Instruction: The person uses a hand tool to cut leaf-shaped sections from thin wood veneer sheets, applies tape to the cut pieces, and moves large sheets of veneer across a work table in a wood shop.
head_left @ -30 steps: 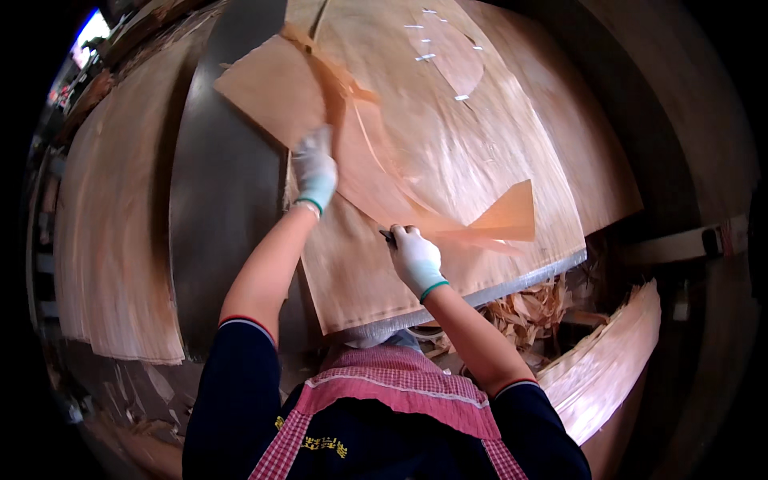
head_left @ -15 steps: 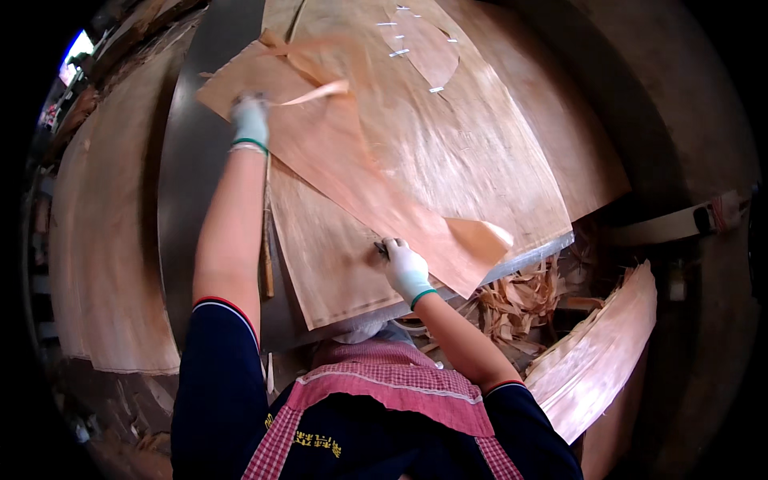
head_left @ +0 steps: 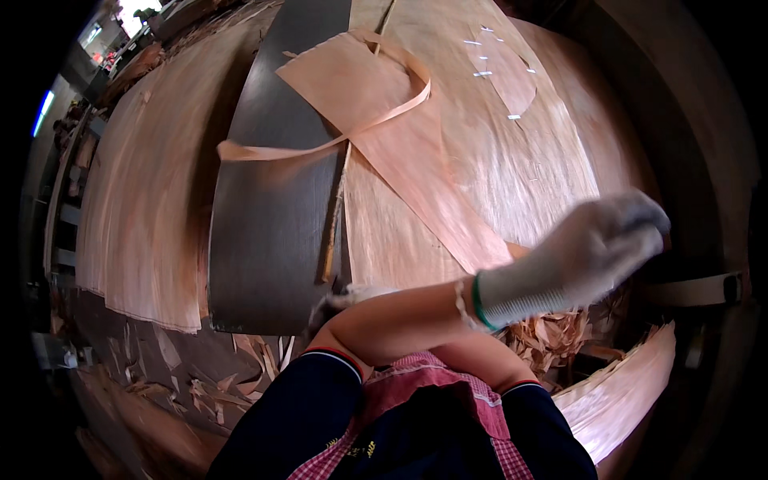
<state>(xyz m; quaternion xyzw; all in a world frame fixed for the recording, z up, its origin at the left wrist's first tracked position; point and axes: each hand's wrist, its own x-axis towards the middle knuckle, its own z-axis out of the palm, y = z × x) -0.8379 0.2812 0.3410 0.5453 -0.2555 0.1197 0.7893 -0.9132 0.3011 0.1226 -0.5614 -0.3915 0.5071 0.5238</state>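
Note:
My left hand, in a blurred white glove, reaches across to the right over the veneer sheet's front edge; its fingers look curled, what they hold unclear. My right hand is mostly hidden behind my left forearm, at the front near the metal plate. A thin peach sheet, with a long curled strip reaching left over the dark metal plate, lies on the pale veneer. A thin stick lies along the veneer's left edge. An oval patch with small white tabs is further back.
Stacked veneer sheets lie to the left. A pile of scraps is below the front edge at right, beside a curved pale veneer piece. More scraps lie low at left.
My left hand has swept from the upper left across to the right. My right hand has moved left and back toward me, under that forearm. The strip now stretches leftward over the metal plate.

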